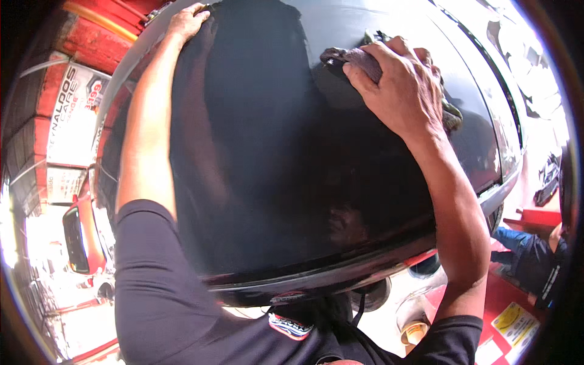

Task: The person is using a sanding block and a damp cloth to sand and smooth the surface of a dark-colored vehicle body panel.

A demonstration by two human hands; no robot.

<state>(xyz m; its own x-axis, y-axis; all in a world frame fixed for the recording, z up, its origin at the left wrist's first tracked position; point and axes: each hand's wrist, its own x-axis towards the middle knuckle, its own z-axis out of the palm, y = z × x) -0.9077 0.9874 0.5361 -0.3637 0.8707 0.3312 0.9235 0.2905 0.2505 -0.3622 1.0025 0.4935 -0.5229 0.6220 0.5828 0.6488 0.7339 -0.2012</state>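
A dark, glossy car panel [261, 146] curves across the view in front of me. My right hand [404, 91] presses a bunched greyish-purple cloth [365, 64] against its right side, fingers bent over the fabric. Parts of the cloth stick out on both sides of the hand, and a greenish edge shows past the wrist. At the far left of the panel rests my left hand [187, 23], its fingers stretched out on the surface with no tool visible in it. A matte dark patch contrasts with a paler, shinier area near the cloth.
Along the panel's right side runs a gap [493, 115]. A red vehicle [85, 237] and white signs [79, 115] are at left. At lower right are a person in dark clothes [535, 261], a yellow container [415, 333] and a red surface with a yellow-and-white sheet [514, 328].
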